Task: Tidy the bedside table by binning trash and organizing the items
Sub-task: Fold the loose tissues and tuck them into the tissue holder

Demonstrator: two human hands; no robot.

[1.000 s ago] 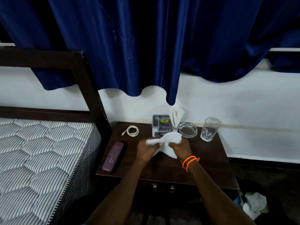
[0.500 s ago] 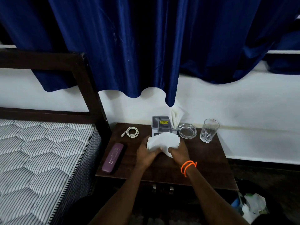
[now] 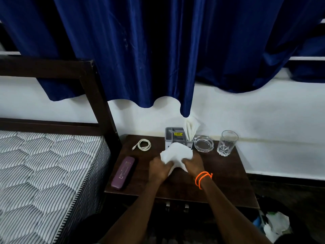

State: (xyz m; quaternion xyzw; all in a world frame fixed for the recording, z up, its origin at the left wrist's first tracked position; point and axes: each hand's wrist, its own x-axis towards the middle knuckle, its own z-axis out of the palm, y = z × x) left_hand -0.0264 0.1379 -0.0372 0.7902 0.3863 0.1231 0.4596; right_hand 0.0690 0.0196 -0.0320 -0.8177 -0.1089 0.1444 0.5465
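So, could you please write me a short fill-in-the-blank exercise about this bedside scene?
1. Both hands hold a white ____ above the table.
2. The right hand has orange bands on its ____.
3. The ashtray sits between the organizer and the ____.
4. The purple case lies near the table's ____ edge, beside the bed.

Missing words: tissue; wrist; glass; left

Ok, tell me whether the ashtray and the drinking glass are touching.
Apart. The head view shows a strip of dark table between the ashtray and the glass.
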